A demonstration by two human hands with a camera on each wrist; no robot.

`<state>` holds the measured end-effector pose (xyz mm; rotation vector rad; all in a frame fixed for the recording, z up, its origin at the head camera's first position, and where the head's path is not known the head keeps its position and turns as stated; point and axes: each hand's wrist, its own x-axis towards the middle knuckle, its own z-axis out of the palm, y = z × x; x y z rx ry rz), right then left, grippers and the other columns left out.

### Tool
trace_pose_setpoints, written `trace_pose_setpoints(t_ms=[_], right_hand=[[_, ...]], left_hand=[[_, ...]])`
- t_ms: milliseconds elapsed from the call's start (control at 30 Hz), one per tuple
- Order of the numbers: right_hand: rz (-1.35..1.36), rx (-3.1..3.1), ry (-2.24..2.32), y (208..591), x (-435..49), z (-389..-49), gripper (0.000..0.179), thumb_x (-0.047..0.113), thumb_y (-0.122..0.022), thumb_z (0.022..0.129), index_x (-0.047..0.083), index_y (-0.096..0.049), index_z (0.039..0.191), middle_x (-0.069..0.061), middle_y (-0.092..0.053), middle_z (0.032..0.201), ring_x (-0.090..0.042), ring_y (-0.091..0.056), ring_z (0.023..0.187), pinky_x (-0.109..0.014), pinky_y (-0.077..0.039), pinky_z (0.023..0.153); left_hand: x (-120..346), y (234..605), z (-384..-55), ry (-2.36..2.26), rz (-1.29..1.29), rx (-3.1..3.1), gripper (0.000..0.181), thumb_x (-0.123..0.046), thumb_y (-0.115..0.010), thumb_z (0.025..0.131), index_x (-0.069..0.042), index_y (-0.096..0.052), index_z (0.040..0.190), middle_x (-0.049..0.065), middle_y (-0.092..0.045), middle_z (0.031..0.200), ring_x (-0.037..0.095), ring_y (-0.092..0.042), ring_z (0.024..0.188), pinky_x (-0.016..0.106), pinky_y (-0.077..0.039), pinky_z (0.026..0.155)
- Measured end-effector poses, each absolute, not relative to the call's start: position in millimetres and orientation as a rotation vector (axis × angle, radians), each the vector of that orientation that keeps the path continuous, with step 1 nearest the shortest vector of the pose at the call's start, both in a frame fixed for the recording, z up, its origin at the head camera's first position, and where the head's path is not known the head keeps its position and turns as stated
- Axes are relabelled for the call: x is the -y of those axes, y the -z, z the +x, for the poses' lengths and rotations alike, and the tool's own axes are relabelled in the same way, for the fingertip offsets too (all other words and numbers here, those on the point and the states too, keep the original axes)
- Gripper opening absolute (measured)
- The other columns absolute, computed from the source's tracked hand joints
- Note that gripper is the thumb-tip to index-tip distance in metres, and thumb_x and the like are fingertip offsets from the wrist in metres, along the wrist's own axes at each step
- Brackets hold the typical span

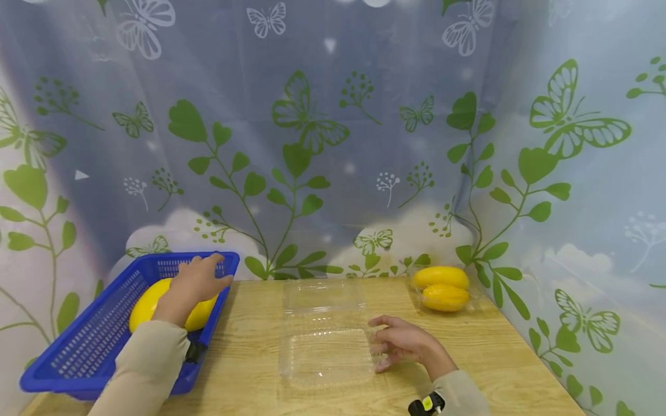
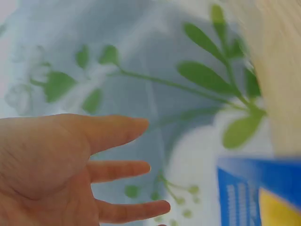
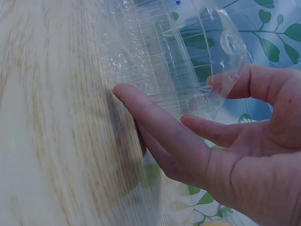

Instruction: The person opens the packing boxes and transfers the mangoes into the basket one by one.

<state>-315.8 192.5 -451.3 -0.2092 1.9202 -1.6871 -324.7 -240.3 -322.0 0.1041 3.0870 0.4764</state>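
Covering yellow fruit point(image 1: 147, 303) partly, left hand point(image 1: 195, 284); count unclear.

1. Your left hand point(image 1: 195, 283) is over the blue basket point(image 1: 93, 352), with yellow fruit point(image 1: 148, 303) below it.
2. Your right hand point(image 1: 403, 344) is at the right edge of a clear container point(image 1: 328, 355), which lies unfolded on the tabletop point(image 1: 250, 346) between your hands.
3. Beyond your right hand, two yellow fruits point(image 1: 446, 297) sit together.
4. Behind both hands hangs a butterfly-patterned curtain point(image 1: 312, 86).
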Motion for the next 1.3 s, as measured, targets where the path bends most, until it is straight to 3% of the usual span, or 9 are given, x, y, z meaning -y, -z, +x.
trace_pose_setpoints(t_ms=[167,433,800,900,1100,1200,1300], right_hand=[[-0.207,-1.932,1.690,451.5,-193.0,-315.4,0.061,0.006,-0.049,0.101,-0.008,-0.025,0.155,-0.009,-0.051,0.097,-0.015,-0.049,0.077,-0.045,-0.065,0.077],[-0.215,-1.961,1.679,452.4,-193.7,-315.7,0.061,0.007,-0.050,0.102,-0.008,-0.026,0.155,-0.004,-0.049,0.085,-0.014,-0.048,0.074,-0.047,-0.065,0.078],[-0.220,-1.968,1.680,454.1,-191.0,-315.9,0.060,0.006,-0.050,0.102,-0.008,-0.026,0.155,-0.008,-0.053,0.094,-0.012,-0.050,0.074,-0.045,-0.066,0.076],[-0.217,-1.964,1.682,453.0,-190.0,-316.0,0.061,0.007,-0.051,0.102,-0.008,-0.025,0.155,-0.008,-0.052,0.093,-0.012,-0.050,0.073,-0.045,-0.066,0.076],[-0.216,-1.969,1.682,451.7,-189.3,-314.6,0.062,0.006,-0.051,0.101,-0.008,-0.025,0.155,-0.016,-0.055,0.108,-0.013,-0.052,0.075,-0.047,-0.065,0.076],[-0.221,-1.971,1.675,451.9,-189.7,-314.4,0.061,0.006,-0.050,0.102,-0.009,-0.025,0.155,-0.015,-0.056,0.105,-0.014,-0.053,0.077,-0.047,-0.065,0.076],[-0.220,-1.972,1.673,451.6,-190.5,-314.5,0.061,0.007,-0.050,0.102,-0.009,-0.025,0.155,-0.012,-0.055,0.100,-0.014,-0.053,0.078,-0.047,-0.065,0.077]], left_hand=[[215.4,321.6,-304.7,-0.603,0.352,-3.154,0.063,-0.032,-0.061,0.103,0.002,-0.043,0.152,0.036,-0.048,0.149,0.064,-0.029,0.142,0.079,-0.020,0.115],[182.8,355.4,-283.8,-0.900,0.514,-3.025,0.057,-0.028,-0.067,0.100,0.001,-0.052,0.146,0.029,-0.057,0.144,0.050,-0.054,0.133,0.063,-0.050,0.103],[165.9,412.2,-285.5,-1.041,0.394,-2.914,0.063,-0.023,-0.076,0.093,0.002,-0.051,0.145,0.031,-0.062,0.135,0.045,-0.063,0.121,0.059,-0.054,0.099],[163.5,416.2,-284.5,-1.024,0.377,-2.925,0.065,-0.022,-0.078,0.091,0.004,-0.050,0.144,0.031,-0.063,0.132,0.043,-0.064,0.119,0.059,-0.054,0.099],[156.3,422.3,-282.4,-1.066,0.349,-2.892,0.076,-0.015,-0.078,0.089,0.009,-0.039,0.151,0.035,-0.062,0.133,0.045,-0.064,0.120,0.059,-0.053,0.101],[151.8,425.3,-281.2,-1.045,0.361,-2.885,0.079,-0.012,-0.077,0.089,0.012,-0.034,0.152,0.037,-0.061,0.132,0.046,-0.064,0.120,0.059,-0.053,0.102],[148.3,426.5,-280.6,-1.017,0.366,-2.881,0.078,-0.011,-0.075,0.090,0.014,-0.033,0.152,0.037,-0.062,0.130,0.040,-0.071,0.104,0.055,-0.057,0.097]])
